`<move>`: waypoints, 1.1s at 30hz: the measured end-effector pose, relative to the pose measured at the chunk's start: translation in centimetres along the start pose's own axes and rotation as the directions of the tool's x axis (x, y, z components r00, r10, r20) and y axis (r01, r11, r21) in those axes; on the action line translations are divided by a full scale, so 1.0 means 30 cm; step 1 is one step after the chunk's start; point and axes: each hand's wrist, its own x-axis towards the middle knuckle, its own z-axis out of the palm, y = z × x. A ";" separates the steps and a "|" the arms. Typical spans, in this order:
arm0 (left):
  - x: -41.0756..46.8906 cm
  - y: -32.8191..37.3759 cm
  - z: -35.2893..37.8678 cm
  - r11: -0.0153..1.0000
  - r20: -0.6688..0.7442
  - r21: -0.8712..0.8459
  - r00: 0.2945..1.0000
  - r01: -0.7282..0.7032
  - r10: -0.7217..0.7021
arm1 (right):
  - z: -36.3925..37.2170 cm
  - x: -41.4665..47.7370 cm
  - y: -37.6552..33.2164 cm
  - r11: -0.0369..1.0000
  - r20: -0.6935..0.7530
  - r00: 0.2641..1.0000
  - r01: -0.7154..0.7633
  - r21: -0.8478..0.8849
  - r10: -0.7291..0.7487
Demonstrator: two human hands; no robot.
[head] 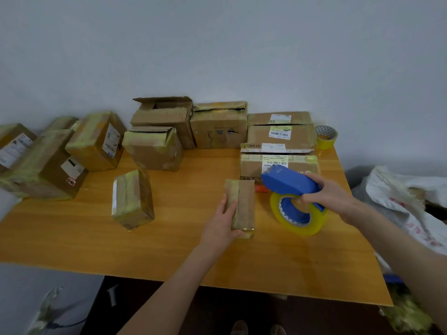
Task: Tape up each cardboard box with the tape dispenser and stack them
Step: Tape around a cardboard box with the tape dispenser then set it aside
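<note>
A small narrow cardboard box (244, 204) lies on the wooden table (169, 250) near its middle. My left hand (222, 226) rests on the box's left side, fingers along the top and thumb at the near end. Just right of the box, my right hand (331, 194) grips the blue tape dispenser (287, 181), held above the table with its yellow tape roll (298, 215) hanging below. Another taped box (132, 198) stands to the left. Several larger boxes line the wall, one of them open-topped (164, 112).
A stack of flat labelled boxes (278, 141) sits behind the dispenser. A spare yellow tape roll (326, 137) stands at the back right corner. Taped boxes (48, 163) crowd the left end. A white sack (406, 197) lies right of the table.
</note>
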 end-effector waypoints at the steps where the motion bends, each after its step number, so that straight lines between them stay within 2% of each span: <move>1: 0.001 0.006 -0.003 1.000 0.020 0.022 1.000 0.007 -0.007 | -0.018 -0.006 -0.027 0.999 0.033 0.999 0.028 -0.016 -0.027; 3: 0.007 0.017 -0.018 0.999 0.050 0.032 0.999 -0.007 0.005 | -0.040 -0.020 -0.081 0.996 0.107 0.991 0.080 -0.046 -0.075; 4: 0.010 0.024 -0.033 1.000 0.009 -0.021 1.000 -0.013 0.013 | -0.047 -0.030 -0.104 0.992 0.138 0.986 0.106 -0.065 -0.097; 6: 0.018 0.038 -0.088 0.959 -0.135 -0.282 0.989 0.024 -0.065 | -0.050 -0.055 -0.144 0.985 0.183 0.975 0.147 -0.095 -0.128; 7: 0.022 0.047 -0.123 0.864 -0.108 -0.496 0.982 0.083 -0.157 | -0.047 -0.069 -0.162 0.982 0.206 0.969 0.161 -0.097 -0.139; 8: 0.023 0.062 -0.157 0.682 0.009 -0.714 0.976 0.160 -0.219 | -0.041 -0.083 -0.179 0.980 0.234 0.961 0.174 -0.093 -0.149; 9: 0.021 0.072 -0.179 0.473 0.165 -0.843 0.960 0.256 -0.227 | -0.033 -0.096 -0.194 0.978 0.263 0.952 0.187 -0.089 -0.158; 10: 0.016 0.080 -0.194 0.342 0.262 -0.886 0.947 0.313 -0.188 | -0.022 -0.106 -0.206 0.976 0.287 0.943 0.197 -0.087 -0.165; 13: -0.009 0.095 -0.195 0.279 0.318 -0.903 0.945 0.326 -0.077 | 0.016 -0.120 -0.221 0.974 0.321 0.932 0.206 -0.091 -0.167; 19: -0.033 0.078 -0.163 0.073 0.316 -0.945 0.948 0.318 -0.031 | 0.056 -0.118 -0.205 0.987 0.352 0.928 0.150 -0.055 -0.121; 23: -0.041 0.059 -0.177 0.034 0.277 -0.960 0.961 0.276 0.010 | 0.063 -0.109 -0.187 0.995 0.343 0.935 0.099 0.000 -0.093; 25: -0.048 0.059 -0.177 0.053 0.210 -0.977 0.977 0.207 0.047 | 0.065 -0.105 -0.179 0.995 0.335 0.937 0.086 0.058 -0.101; 27: -0.051 0.071 -0.170 0.155 0.123 -0.981 0.991 0.115 0.044 | 0.064 -0.094 -0.164 0.989 0.326 0.939 0.073 0.130 -0.112; 29: -0.050 0.087 -0.163 0.289 0.020 -0.957 1.000 0.026 -0.025 | 0.066 -0.086 -0.153 0.980 0.322 0.940 0.048 0.192 -0.109; 33: -0.042 0.084 -0.162 0.373 -0.107 -0.925 0.992 -0.075 -0.067 | 0.070 -0.083 -0.155 0.975 0.327 0.938 0.043 0.217 -0.114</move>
